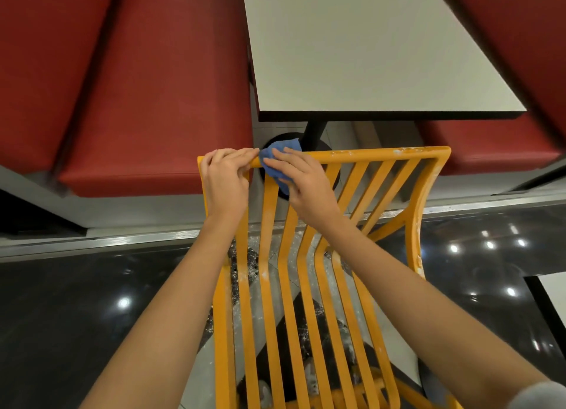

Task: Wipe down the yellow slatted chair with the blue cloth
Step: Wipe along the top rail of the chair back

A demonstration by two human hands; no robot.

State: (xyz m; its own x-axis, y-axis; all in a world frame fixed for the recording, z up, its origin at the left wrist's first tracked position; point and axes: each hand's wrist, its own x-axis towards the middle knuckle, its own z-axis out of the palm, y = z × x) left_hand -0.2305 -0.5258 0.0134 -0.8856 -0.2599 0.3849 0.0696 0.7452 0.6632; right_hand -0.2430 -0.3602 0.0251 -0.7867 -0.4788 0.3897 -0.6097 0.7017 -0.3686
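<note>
The chair [321, 280] stands on the dark floor [92, 286] in front of a white tabletop [367, 56], between two red benches [137, 102]. White residue marks its slats and top rail. The left hand [225, 179] grips the top rail near the left corner, fingers curled round it. The right hand [301, 185] presses the blue cloth [277, 160] against the rail just beside the left hand, fingers extended over the cloth.

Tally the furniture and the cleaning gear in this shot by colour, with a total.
Red: 2, the left bench and the right bench
Yellow: 1, the slatted chair
White: 1, the table
Blue: 1, the cloth
Total: 5
</note>
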